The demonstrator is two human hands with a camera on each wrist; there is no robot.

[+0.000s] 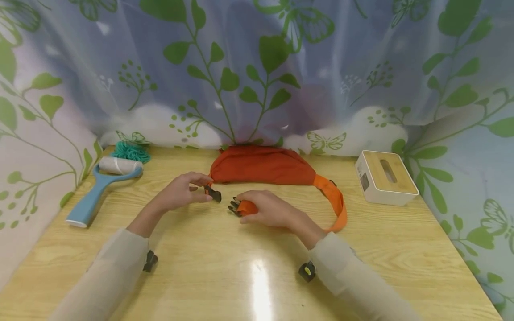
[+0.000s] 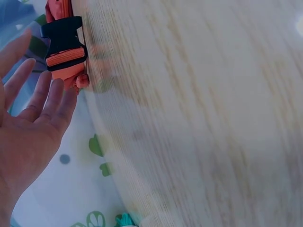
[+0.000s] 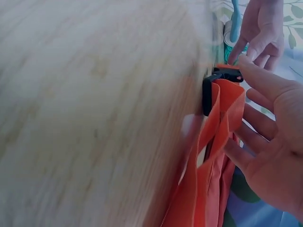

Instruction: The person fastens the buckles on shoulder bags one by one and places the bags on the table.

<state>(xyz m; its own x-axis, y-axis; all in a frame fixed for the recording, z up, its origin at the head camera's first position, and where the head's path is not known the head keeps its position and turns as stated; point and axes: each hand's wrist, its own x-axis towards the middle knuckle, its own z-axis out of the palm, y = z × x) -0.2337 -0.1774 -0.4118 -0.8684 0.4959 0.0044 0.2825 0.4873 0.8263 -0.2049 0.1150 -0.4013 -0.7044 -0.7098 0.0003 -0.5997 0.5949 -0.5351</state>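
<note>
An orange-red waist bag [image 1: 263, 166] lies at the back of the table, with a black buckle end on each side of its strap. My left hand [image 1: 182, 192] is beside the black socket half of the buckle [image 1: 213, 193]. In the left wrist view its fingers [image 2: 47, 101] are loosely extended next to this half [image 2: 64, 42]. Whether they touch it cannot be told. My right hand [image 1: 267, 208] holds the orange strap [image 1: 246, 207] by its pronged buckle half [image 1: 234, 207], thumb and fingers on either side. The prongs point left toward the socket, a gap between them.
A blue-handled lint roller [image 1: 94, 191] lies at the left, with teal yarn [image 1: 131, 152] behind it. A white box with a slotted wooden lid [image 1: 386, 178] stands at the right. Leaf-patterned curtains [image 1: 241, 111] border the wooden table [image 1: 192, 272].
</note>
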